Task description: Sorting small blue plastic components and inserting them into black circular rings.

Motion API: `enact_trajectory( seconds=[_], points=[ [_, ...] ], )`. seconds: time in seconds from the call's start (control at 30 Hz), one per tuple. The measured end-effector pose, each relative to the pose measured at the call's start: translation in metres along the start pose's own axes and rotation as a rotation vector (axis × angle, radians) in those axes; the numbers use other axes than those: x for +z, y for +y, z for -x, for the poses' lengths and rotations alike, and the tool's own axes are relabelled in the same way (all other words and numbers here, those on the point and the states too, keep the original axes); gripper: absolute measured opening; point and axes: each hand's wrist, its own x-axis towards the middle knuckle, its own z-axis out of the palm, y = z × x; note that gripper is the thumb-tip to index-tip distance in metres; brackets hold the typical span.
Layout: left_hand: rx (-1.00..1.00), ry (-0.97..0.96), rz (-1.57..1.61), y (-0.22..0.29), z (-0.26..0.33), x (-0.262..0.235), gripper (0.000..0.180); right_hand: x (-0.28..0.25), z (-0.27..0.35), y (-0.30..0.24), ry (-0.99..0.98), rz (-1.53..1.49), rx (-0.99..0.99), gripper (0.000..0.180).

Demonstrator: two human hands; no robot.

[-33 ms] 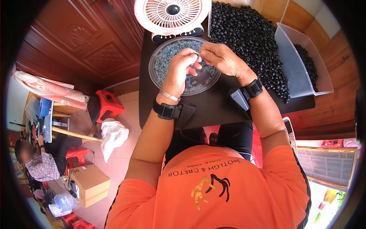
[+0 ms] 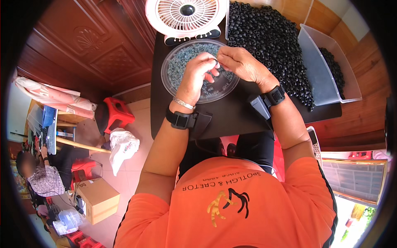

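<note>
My left hand [image 2: 196, 74] pinches a small black ring [image 2: 216, 62] between thumb and forefinger, its other fingers loosely curled. Touching or almost touching it, my right hand [image 2: 240, 62] is closed in a pinch; what its fingertips hold is hidden. Both hands are above a round clear plastic tray [image 2: 217, 91]. Many tiny pale blue-grey translucent pieces [image 2: 178, 62] cover much of the tray's bottom. To the right of my right hand lies a large heap of black rings [image 2: 269, 37], which look like the one in my left hand.
A pink and white fan [image 2: 188, 25] stands behind the tray on the dark table [image 2: 231, 118]. At right, a clear plastic bin [image 2: 312, 66] lies tilted with more black rings inside. Left on the floor are a red stool [image 2: 118, 115], a white bag [image 2: 124, 144], a cardboard box [image 2: 97, 200] and a seated person [image 2: 45, 180].
The fingertips of my left hand and the black ring have shifted very slightly to the right. My right hand looks unmoved.
</note>
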Motion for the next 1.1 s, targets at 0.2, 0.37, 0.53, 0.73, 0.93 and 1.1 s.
enact_trajectory(
  seconds=[0.2, 0.37, 0.53, 0.73, 0.93, 1.1],
  points=[
    [-0.106, -0.125, -0.047, 0.0, 0.003, -0.002, 0.022, -0.005, 0.002, 0.0, -0.181, -0.127, 0.131, 0.024],
    [-0.195, -0.087, 0.34, -0.007, -0.002, -0.011, 0.023, 0.0, 0.001, 0.006, -0.173, -0.203, 0.07, 0.021],
    [-0.243, -0.067, 0.484, -0.015, -0.007, -0.02, 0.023, 0.002, -0.001, 0.003, -0.08, -0.098, -0.015, 0.013],
    [-0.215, -0.018, 0.513, -0.008, -0.003, -0.018, 0.022, 0.0, 0.0, 0.002, 0.154, -0.084, -0.073, 0.014],
    [-0.142, 0.009, 0.216, -0.002, 0.002, -0.006, 0.02, -0.002, 0.003, -0.012, 0.217, 0.065, -0.162, 0.013],
    [-0.172, -0.027, 0.076, 0.001, 0.002, -0.001, 0.021, -0.005, 0.006, -0.016, 0.188, 0.168, -0.232, 0.011]
  ],
)
